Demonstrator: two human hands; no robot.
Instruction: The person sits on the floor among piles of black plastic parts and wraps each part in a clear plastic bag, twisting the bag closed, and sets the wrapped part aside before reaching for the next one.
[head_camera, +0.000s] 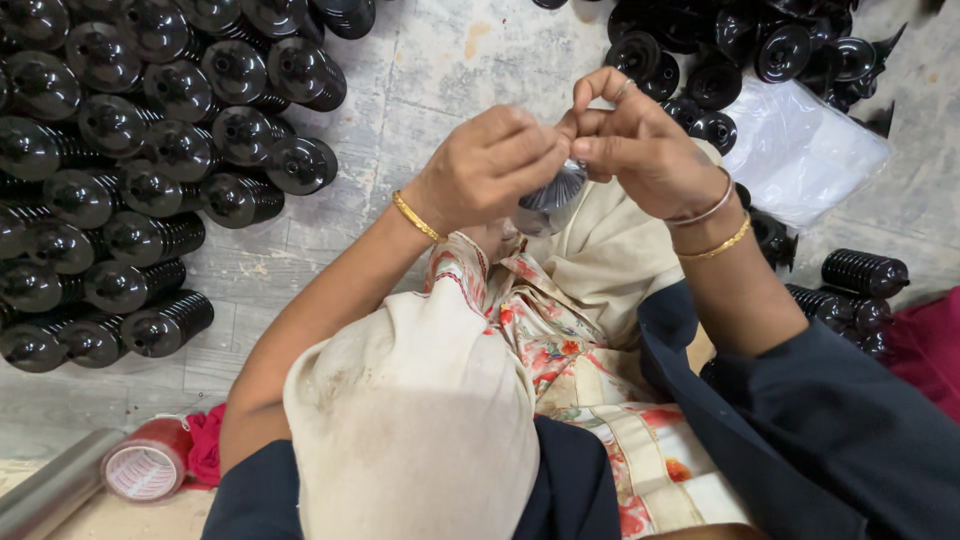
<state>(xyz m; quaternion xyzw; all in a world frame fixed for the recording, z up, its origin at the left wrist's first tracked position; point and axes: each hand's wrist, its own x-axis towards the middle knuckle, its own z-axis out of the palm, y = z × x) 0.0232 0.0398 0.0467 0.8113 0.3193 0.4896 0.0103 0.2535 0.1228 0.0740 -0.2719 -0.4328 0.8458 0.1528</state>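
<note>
My left hand (487, 165) is closed around a black ribbed plastic part (553, 196), which sticks out below my fingers over my lap. My right hand (637, 140) meets the left at the fingertips and pinches something small at the top of the same part; what it pinches is hidden. A gold bangle sits on my left wrist, and two bangles on my right wrist. Cream and flowered cloth (560, 330) covers my lap beneath both hands.
Stacked rows of black ribbed parts (130, 170) lie on the stone floor at the left. A loose heap of black parts (740, 50) lies at the top right beside a clear plastic bag (800, 150). More black parts (860, 290) lie at the right. A red tape roll (145, 465) sits bottom left.
</note>
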